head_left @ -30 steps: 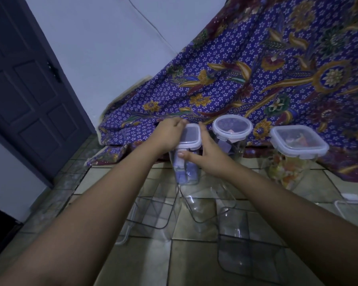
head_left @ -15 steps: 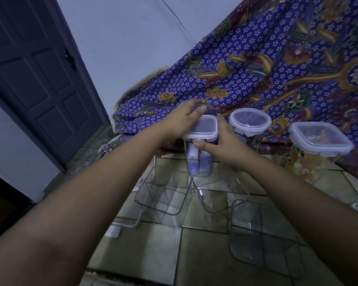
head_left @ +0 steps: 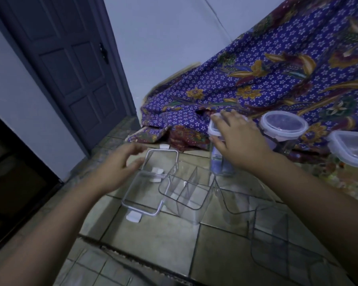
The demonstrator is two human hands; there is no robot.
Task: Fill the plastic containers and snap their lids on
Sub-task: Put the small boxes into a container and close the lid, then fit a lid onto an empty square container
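Two hands sit either side of the divided box (head_left: 186, 190). Your right hand (head_left: 238, 145) lies spread over the lidded jar (head_left: 220, 164) just behind the box. Your left hand (head_left: 118, 168) hovers left of it, fingers loosely spread and holding nothing. The loose lid (head_left: 151, 182) lies against the box's left side, long axis running away from you, so your left hand looks better placed to take it.
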